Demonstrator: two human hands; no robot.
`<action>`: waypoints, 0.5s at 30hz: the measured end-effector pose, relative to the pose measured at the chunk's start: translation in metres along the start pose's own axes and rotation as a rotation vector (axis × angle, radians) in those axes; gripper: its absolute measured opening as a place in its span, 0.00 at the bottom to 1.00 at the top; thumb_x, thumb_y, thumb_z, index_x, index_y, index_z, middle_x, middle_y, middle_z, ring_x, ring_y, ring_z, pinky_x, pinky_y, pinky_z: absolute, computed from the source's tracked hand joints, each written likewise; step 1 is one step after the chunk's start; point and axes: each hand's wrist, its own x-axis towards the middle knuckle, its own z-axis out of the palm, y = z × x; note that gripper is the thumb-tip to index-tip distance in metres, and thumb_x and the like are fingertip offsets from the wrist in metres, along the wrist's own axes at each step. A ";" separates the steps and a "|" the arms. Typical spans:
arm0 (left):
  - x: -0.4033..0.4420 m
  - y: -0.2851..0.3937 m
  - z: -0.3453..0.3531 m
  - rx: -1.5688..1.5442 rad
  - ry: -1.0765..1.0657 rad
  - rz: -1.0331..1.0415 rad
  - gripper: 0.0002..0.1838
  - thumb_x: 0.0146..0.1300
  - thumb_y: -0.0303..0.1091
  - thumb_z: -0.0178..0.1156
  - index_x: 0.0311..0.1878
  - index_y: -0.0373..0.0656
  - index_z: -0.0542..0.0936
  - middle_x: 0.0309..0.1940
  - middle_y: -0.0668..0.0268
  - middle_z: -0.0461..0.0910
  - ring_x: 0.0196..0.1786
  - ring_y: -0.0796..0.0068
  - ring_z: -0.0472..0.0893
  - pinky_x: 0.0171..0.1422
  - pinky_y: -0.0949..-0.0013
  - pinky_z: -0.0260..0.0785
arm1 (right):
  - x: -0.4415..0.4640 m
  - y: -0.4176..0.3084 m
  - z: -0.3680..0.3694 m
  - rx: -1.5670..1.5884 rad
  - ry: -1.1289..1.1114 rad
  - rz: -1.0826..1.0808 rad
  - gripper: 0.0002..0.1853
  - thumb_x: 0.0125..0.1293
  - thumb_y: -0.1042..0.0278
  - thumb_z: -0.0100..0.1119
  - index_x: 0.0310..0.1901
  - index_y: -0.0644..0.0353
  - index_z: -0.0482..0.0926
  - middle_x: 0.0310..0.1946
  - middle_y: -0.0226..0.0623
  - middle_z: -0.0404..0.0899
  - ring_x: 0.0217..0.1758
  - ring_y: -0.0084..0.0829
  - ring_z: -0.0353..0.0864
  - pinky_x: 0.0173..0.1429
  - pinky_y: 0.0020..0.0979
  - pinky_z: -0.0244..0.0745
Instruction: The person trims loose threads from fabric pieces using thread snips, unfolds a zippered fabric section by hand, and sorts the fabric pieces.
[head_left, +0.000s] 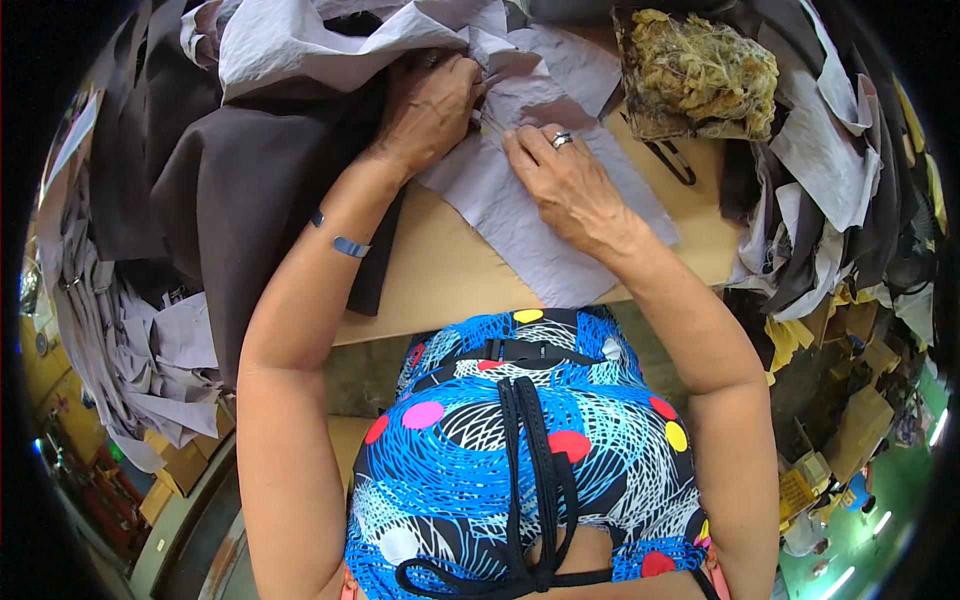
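Observation:
My left hand (430, 112) is closed on the light grey fabric (345, 52), its fingertips partly hidden among the folds. Close by on the right, my right hand (575, 185), with a ring on one finger, has its thumb and fingers pinched at a light grey fabric panel (510, 225). A faint thin line, perhaps thread, shows between the two hands; it is too fine to tell. Dark brown fabric (250, 190) hangs beside and under my left forearm. The light panel lies over the tan tabletop (420, 265).
A shallow box (648, 122) full of yellowish tangled fluff (705, 65) stands at the upper right. Below it lies a black looped tool (672, 162), perhaps thread snips. Stacked light cloth pieces (130, 350) hang at the left; more dark and light cloth (820, 170) is heaped right.

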 end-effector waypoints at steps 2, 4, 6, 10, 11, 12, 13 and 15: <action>-0.001 -0.001 0.001 -0.035 -0.011 -0.011 0.06 0.60 0.31 0.55 0.36 0.40 0.71 0.31 0.55 0.74 0.39 0.53 0.74 0.43 0.56 0.63 | 0.001 0.000 -0.001 0.042 -0.007 0.020 0.15 0.51 0.75 0.50 0.43 0.66 0.72 0.37 0.37 0.68 0.43 0.34 0.71 0.46 0.33 0.70; -0.002 -0.002 0.003 -0.079 -0.026 -0.033 0.06 0.61 0.32 0.55 0.36 0.40 0.71 0.31 0.55 0.73 0.39 0.53 0.74 0.43 0.56 0.63 | 0.003 0.000 0.000 0.082 0.015 0.046 0.16 0.52 0.75 0.50 0.45 0.66 0.71 0.37 0.37 0.68 0.44 0.35 0.71 0.46 0.35 0.71; -0.004 -0.004 0.005 -0.129 -0.046 -0.062 0.06 0.61 0.32 0.55 0.36 0.40 0.71 0.31 0.56 0.73 0.37 0.54 0.74 0.43 0.56 0.63 | 0.005 -0.001 -0.001 0.107 0.005 0.055 0.16 0.53 0.76 0.49 0.46 0.65 0.70 0.37 0.37 0.69 0.44 0.36 0.71 0.47 0.36 0.71; -0.003 -0.003 0.005 -0.095 -0.029 -0.050 0.07 0.61 0.34 0.56 0.37 0.41 0.71 0.30 0.56 0.73 0.36 0.54 0.74 0.42 0.56 0.63 | 0.012 -0.001 -0.006 0.153 -0.080 0.120 0.18 0.54 0.76 0.47 0.49 0.64 0.69 0.39 0.39 0.69 0.44 0.38 0.72 0.47 0.37 0.71; -0.003 -0.003 0.004 -0.080 -0.020 -0.039 0.07 0.61 0.34 0.56 0.37 0.41 0.71 0.30 0.57 0.74 0.36 0.54 0.74 0.42 0.56 0.63 | 0.013 0.000 -0.005 0.162 -0.070 0.118 0.18 0.54 0.75 0.47 0.49 0.64 0.69 0.39 0.39 0.69 0.44 0.38 0.72 0.47 0.37 0.71; -0.003 -0.003 0.003 -0.064 -0.010 -0.027 0.07 0.61 0.34 0.56 0.36 0.41 0.71 0.31 0.57 0.74 0.36 0.54 0.74 0.41 0.56 0.63 | 0.013 0.000 -0.003 0.171 -0.060 0.116 0.18 0.55 0.75 0.47 0.49 0.64 0.69 0.39 0.39 0.70 0.43 0.39 0.73 0.48 0.38 0.72; -0.002 -0.003 0.003 -0.067 -0.004 -0.025 0.07 0.61 0.34 0.56 0.36 0.41 0.71 0.30 0.57 0.74 0.36 0.54 0.74 0.41 0.56 0.63 | 0.014 0.000 -0.002 0.179 -0.050 0.113 0.18 0.55 0.75 0.47 0.49 0.64 0.69 0.39 0.39 0.70 0.43 0.39 0.73 0.48 0.38 0.72; -0.002 -0.002 0.002 -0.074 0.008 -0.021 0.07 0.61 0.34 0.56 0.35 0.41 0.72 0.30 0.57 0.74 0.36 0.55 0.74 0.41 0.57 0.63 | 0.015 -0.001 -0.002 0.136 -0.060 0.119 0.17 0.55 0.74 0.47 0.49 0.64 0.69 0.38 0.40 0.70 0.42 0.40 0.74 0.46 0.38 0.73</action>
